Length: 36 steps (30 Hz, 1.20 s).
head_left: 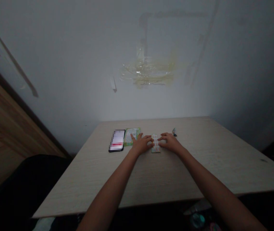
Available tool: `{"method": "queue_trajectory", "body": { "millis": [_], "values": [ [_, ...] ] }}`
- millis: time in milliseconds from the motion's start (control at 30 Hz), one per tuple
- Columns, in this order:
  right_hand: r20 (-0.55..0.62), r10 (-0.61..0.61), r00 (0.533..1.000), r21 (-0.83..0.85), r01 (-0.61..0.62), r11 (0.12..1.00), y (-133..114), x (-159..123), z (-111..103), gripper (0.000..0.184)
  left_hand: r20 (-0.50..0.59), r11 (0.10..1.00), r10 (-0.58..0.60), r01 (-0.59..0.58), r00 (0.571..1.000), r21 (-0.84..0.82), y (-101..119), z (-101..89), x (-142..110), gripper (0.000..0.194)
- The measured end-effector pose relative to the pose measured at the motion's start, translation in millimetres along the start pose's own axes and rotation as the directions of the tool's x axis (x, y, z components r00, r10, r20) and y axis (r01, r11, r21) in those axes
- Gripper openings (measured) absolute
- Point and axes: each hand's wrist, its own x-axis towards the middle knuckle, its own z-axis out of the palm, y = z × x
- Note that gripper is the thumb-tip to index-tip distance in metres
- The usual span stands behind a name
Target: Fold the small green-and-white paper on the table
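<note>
A small printed card (155, 149), pale with coloured rows, lies upright to my view on the table between my two hands. It may be a stack or a folded strip; I cannot tell. From its left side, my left hand (141, 144) reaches in, with fingertips on the card's edge and the other fingers spread. My right hand (172, 142) mirrors it, fingertips touching the right edge. Left of my left hand is a green-and-white printed packet (131, 134), partly covered by that hand. A phone (117, 140) with a lit, blurred screen lies beside the packet.
The pale wooden table (98, 179) meets a grey wall (151, 102) marked with old tape. A small crumpled scrap (174, 132) lies behind my right hand. Wooden boards (4, 122) stand at the left. Dim items sit below the table's front edge.
</note>
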Motion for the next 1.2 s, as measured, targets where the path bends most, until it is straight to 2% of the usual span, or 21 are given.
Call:
{"method": "queue_trajectory", "body": {
  "millis": [267, 700, 1033, 1200],
  "values": [
    [0.043, -0.040, 0.998, 0.013, 0.040, 0.999, 8, -2, 2, 0.039, 0.000, 1.000, 0.010, -0.010, 1.000, -0.007, -1, -0.2, -1, 0.038],
    [0.157, -0.026, 0.987, 0.074, 0.014, 0.997, 14, -6, 2, 0.064, -0.006, 1.000, 0.007, -0.007, 1.000, -0.013, 0, 0.3, -1, 0.037],
    [0.202, -0.029, 0.979, 0.075, 0.015, 0.997, 16, -9, 3, 0.076, -0.050, 1.000, 0.015, -0.016, 0.999, -0.014, -1, 4.6, 0, 0.036],
    [0.199, -0.049, 0.979, 0.077, 0.034, 0.996, 18, -10, 2, 0.075, -0.091, 0.999, 0.049, -0.049, 0.995, -0.001, 1, 4.7, -2, 0.033]
  ]
}}
